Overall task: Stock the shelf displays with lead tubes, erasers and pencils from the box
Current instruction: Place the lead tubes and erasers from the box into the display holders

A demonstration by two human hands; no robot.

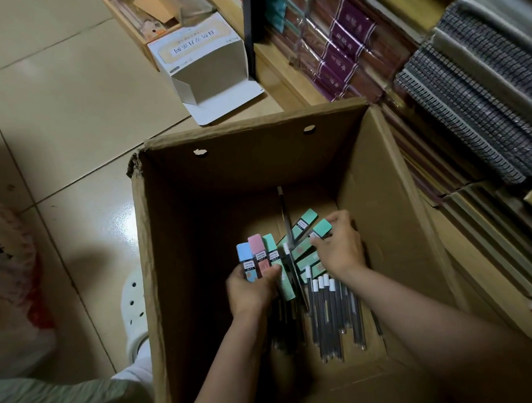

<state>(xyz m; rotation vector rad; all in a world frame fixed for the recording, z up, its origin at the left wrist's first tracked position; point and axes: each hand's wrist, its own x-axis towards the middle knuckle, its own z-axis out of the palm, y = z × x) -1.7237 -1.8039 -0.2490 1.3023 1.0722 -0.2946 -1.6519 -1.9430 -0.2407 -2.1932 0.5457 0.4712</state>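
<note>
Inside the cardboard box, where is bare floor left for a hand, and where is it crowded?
Bare: the cardboard box floor toward the far wall with punched holes. Crowded: near-right, where lead tubes and pencils lie under the left hand and right hand.

1. One cardboard box (391, 221) stood open on the floor.
2. Three lead tubes (258, 256) – blue, pink, green – were fanned in the left hand (251, 290).
3. One green tube (321, 228) was pinched by the right hand (340, 246).
4. Dark pencils (327, 313) lay heaped – too many to count.
5. One white carton (207, 63) lay beyond.
</note>
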